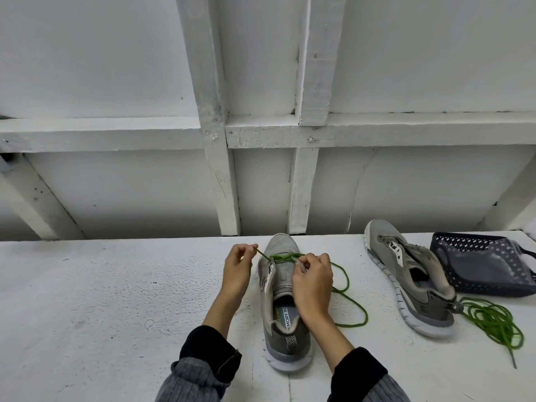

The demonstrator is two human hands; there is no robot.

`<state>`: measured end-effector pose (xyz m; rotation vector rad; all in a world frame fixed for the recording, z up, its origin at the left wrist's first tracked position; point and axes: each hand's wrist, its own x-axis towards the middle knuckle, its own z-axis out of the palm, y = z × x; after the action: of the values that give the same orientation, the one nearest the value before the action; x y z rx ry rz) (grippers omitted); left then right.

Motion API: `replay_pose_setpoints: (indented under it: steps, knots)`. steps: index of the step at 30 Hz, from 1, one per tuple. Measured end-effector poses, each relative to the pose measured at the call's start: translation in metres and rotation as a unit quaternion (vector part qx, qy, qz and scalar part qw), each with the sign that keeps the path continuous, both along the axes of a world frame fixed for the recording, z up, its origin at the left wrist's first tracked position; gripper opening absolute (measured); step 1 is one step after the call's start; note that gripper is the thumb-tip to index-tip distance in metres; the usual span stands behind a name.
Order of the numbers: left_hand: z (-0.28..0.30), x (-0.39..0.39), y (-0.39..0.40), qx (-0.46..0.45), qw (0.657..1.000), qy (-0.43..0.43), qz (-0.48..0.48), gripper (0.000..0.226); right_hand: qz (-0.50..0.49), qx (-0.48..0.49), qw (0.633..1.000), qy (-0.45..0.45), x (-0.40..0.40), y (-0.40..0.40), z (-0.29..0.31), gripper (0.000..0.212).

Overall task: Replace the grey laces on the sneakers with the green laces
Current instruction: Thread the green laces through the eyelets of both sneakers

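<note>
We are lacing the near sneaker (285, 303), which stands toe-away on the white tabletop (101, 300). Our left hand (236, 271) pinches the short tip end of a green lace (352, 303) just left of the toe eyelets. Our right hand (311, 281) pinches the same lace where it crosses the lowest eyelets; the long free end loops off to the right across the tabletop.

Handling, as we judge it: the lace is a light, soft, limp cord with no stiffness except at its tip, so it should be held right behind the tip for threading. It will likely slide easily through the eyelets, so both ends need even tension. The sneaker is light enough to shift under a pull and may need steadying.

Count: two sneakers, the second sneaker (412, 274) lying on its side well to the right. Two green laces, the spare green lace (493, 320) bunched just beside that sneaker's heel. One dark mesh bag (487, 265) behind it. No grey laces are plainly visible, though the bag's contents are hard to make out.
</note>
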<state>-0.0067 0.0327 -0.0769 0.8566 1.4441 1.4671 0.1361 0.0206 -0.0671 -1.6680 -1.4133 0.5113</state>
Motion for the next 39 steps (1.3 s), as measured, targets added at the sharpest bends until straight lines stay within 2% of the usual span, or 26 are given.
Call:
replay_pose_setpoints:
  steps: [2,3,5,7,9,11,16,22,25,30,31,33,34,35,36,37,38,39]
  knots:
    - [0.013,-0.004,0.001,0.029,0.992,-0.114,0.038,0.017,-0.008,-0.008,1.000,0.022,0.001,0.001,0.000,0.005]
    - [0.018,-0.008,0.002,0.039,0.989,-0.131,0.060,0.015,-0.010,-0.013,0.999,0.028,0.003,0.002,-0.001,0.004]
    - [0.025,-0.016,0.001,0.033,0.994,-0.056,0.091,0.011,-0.010,-0.020,0.999,0.030,0.005,0.003,-0.002,0.003]
    - [0.024,-0.023,-0.002,0.001,0.991,0.101,0.089,0.013,-0.017,-0.034,0.999,0.029,0.006,0.004,-0.004,0.006]
    - [0.019,-0.027,-0.004,-0.023,0.968,0.237,0.076,0.014,-0.022,-0.036,0.999,0.032,0.005,0.006,-0.007,0.010]
    - [0.012,-0.029,-0.005,-0.052,0.944,0.319,0.058,0.010,-0.020,-0.039,0.999,0.032,0.004,0.007,-0.010,0.012]
    - [-0.001,-0.020,0.001,-0.128,0.902,0.408,-0.059,0.014,-0.021,-0.044,0.998,0.029,0.005,0.008,-0.012,0.013]
    - [0.001,0.005,0.003,-0.119,0.890,0.428,-0.100,0.015,-0.017,-0.045,0.998,0.034,0.004,0.009,-0.013,0.012]
    - [-0.004,0.009,0.002,-0.117,0.918,0.373,-0.066,0.008,-0.017,-0.044,0.998,0.036,0.005,0.009,-0.012,0.012]
    - [-0.017,0.003,0.003,-0.107,0.953,0.278,-0.061,0.019,-0.011,-0.046,0.998,0.041,0.004,0.009,-0.013,0.012]
    - [-0.015,0.002,0.003,-0.099,0.967,0.231,-0.043,0.019,-0.011,-0.046,0.998,0.040,0.004,0.009,-0.013,0.012]
    - [-0.005,-0.003,0.007,-0.065,0.998,0.018,0.007,0.020,-0.010,-0.044,0.998,0.039,0.005,0.008,-0.012,0.011]
    - [0.001,-0.007,0.008,-0.047,0.991,-0.122,0.029,0.020,-0.010,-0.043,0.998,0.039,0.005,0.008,-0.012,0.011]
    - [0.008,-0.012,0.009,-0.026,0.967,-0.248,0.051,0.020,-0.009,-0.043,0.998,0.038,0.005,0.007,-0.011,0.011]
    - [0.014,-0.018,0.010,-0.002,0.940,-0.333,0.080,0.019,-0.008,-0.043,0.998,0.038,0.005,0.007,-0.011,0.010]
    - [0.017,-0.024,0.010,0.015,0.924,-0.367,0.108,0.019,-0.008,-0.044,0.998,0.037,0.005,0.007,-0.011,0.010]
    - [0.022,-0.029,0.011,0.024,0.922,-0.365,0.131,0.019,-0.007,-0.043,0.998,0.035,0.005,0.007,-0.011,0.010]
    - [0.023,-0.035,0.011,0.022,0.934,-0.322,0.153,0.019,-0.007,-0.044,0.998,0.033,0.004,0.007,-0.010,0.009]
